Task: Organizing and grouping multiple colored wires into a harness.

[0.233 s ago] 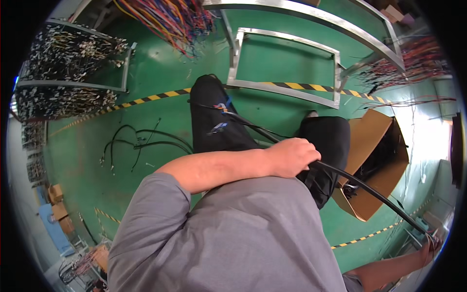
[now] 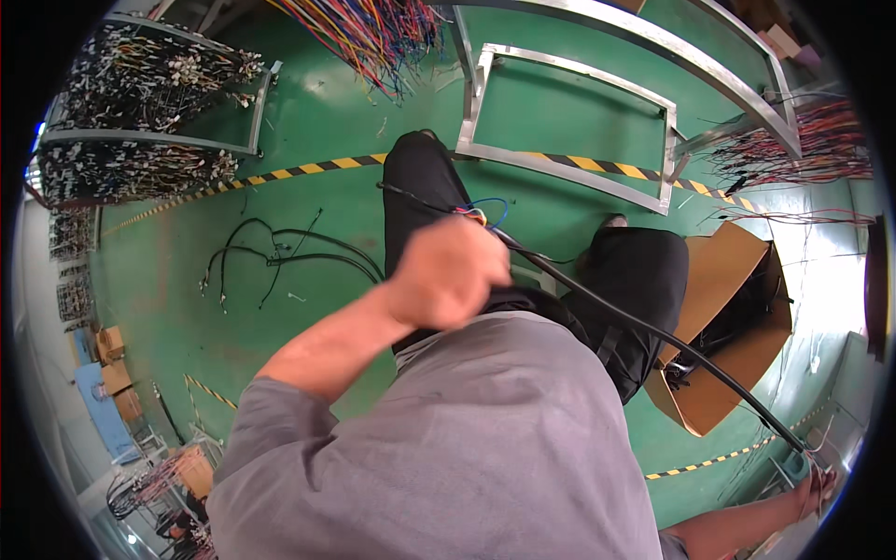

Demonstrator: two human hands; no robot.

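A thick black cable (image 2: 644,326) slants across my lap, from my left thigh down to the far right. My left hand (image 2: 453,273) is over the cable's upper left part, blurred and curled like a fist; what its fingers hold, if anything, is hidden. Just beyond it, thin coloured wires (image 2: 478,215) fan out from the cable, a blue one looping up. At the right rim, my right hand (image 2: 819,489) is closed around the other end of the cable, where thin pale wires stick out.
An open cardboard box (image 2: 686,404) with black cables stands right of my legs. Black cable harnesses (image 2: 280,259) lie on the green floor at left. A metal frame (image 2: 569,173) stands ahead. Racks of wires (image 2: 154,93) fill the far left, and red wires (image 2: 803,149) hang at right.
My left hand has moved left and forward along the cable, from between my knees to near the coloured wires. The blue wire now loops outward. The view has shifted slightly.
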